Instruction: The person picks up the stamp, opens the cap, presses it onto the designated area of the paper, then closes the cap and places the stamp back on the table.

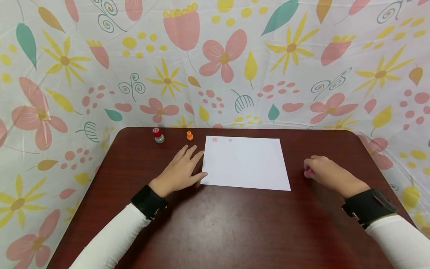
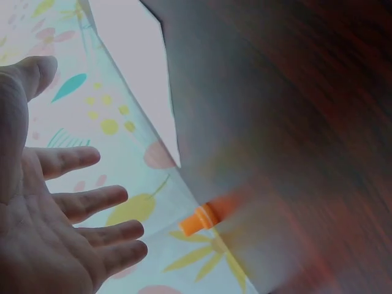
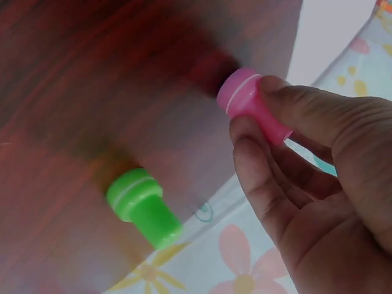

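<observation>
My right hand (image 1: 324,170) pinches a small pink stamp (image 3: 252,104) between thumb and fingers, low over the table right of the paper. A green stamp (image 3: 144,208) stands beside that hand in the right wrist view; in the head view the hand hides it. My left hand (image 1: 181,170) has its fingers spread at the left edge of a white sheet of paper (image 1: 245,164), thumb tip overlapping the edge. Two red stamp prints (image 1: 215,140) mark the sheet's top left. Beyond the left fingertips stands an orange stamp (image 1: 189,136).
A red and grey stamp (image 1: 158,135) stands at the back left of the dark brown table (image 1: 215,228). Behind the table's far edge hangs a flower-patterned cloth (image 1: 188,82), which also runs down both sides. Black bands (image 1: 149,201) wrap both wrists.
</observation>
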The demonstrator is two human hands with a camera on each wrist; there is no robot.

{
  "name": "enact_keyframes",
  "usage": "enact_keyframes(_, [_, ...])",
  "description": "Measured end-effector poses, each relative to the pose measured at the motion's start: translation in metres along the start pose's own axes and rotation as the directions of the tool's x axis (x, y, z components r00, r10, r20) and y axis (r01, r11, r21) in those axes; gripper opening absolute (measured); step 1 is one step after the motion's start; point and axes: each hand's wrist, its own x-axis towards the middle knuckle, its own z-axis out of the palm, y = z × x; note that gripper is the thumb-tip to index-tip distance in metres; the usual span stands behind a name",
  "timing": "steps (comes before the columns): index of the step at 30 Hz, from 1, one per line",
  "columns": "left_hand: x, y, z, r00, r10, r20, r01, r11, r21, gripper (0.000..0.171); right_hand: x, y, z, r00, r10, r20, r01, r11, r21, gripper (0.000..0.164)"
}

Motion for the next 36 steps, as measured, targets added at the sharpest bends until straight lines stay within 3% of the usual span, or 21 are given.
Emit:
enact_keyframes(6, [-0.003,0.006,-0.006,0.999,0.017,-0.048,-0.018,1.0,-0.021,0.07,0.003,-0.007,-0.009,0.987,-0.051,-0.152,0.047,0.998,-0.033,0.021])
enact_keyframes(11, [-0.007,0.015,-0.013,0.996,-0.001,-0.086,-0.005,0.997,-0.075,0.067,0.009,-0.018,-0.016,0.948,-0.136,-0.289,0.122,0.99,-0.066,0.027])
enact_keyframes(17, [-0.007,0.028,-0.019,0.986,-0.045,-0.159,0.014,0.982,-0.187,0.058,0.016,-0.041,-0.027,0.906,-0.135,-0.4,0.128,0.991,-0.046,0.03])
enact_keyframes(29, [0.005,0.051,-0.035,0.927,-0.073,-0.368,-0.065,0.934,-0.351,0.046,0.023,-0.09,-0.056,0.861,-0.016,-0.509,0.087,0.989,0.116,0.024])
enact_keyframes(36, [0.018,0.068,-0.047,0.883,-0.101,-0.458,-0.144,0.871,-0.47,0.043,0.033,-0.121,-0.057,0.834,0.027,-0.55,0.115,0.968,0.221,0.024])
